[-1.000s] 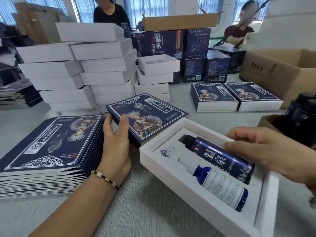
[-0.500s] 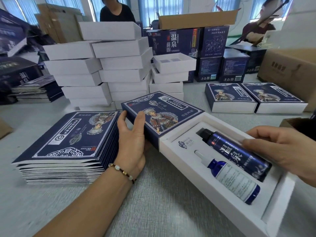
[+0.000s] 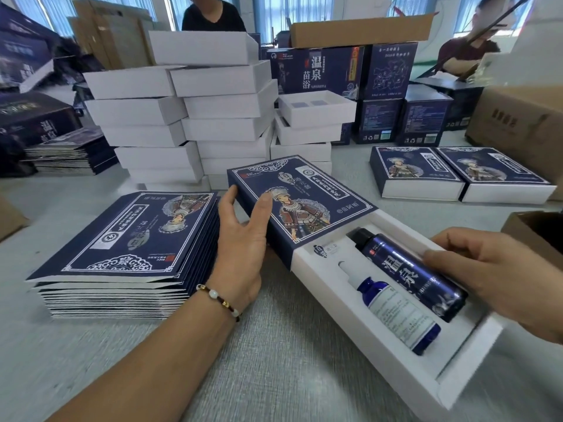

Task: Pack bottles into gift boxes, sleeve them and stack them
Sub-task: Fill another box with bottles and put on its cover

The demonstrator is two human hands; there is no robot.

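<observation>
A white gift box (image 3: 370,339) lies open-topped on the table with a tall dark blue bottle (image 3: 405,271) and a smaller blue bottle with a white label (image 3: 396,312) in its insert. A navy printed sleeve (image 3: 300,201) covers the box's far end. My left hand (image 3: 243,236) grips the sleeve's left edge, thumb on its top face. My right hand (image 3: 499,275) holds the box's right side, thumb lying on the tall bottle.
A pile of flat navy sleeves (image 3: 122,254) sits left of my left hand. Stacks of white boxes (image 3: 189,117) stand behind. Two sleeved boxes (image 3: 463,175) lie at the right, near brown cartons (image 3: 518,120). Two people are at the far side.
The sleeve has slid a little further over the box's far end. The camera view shifted left, so everything sits further right in frame.
</observation>
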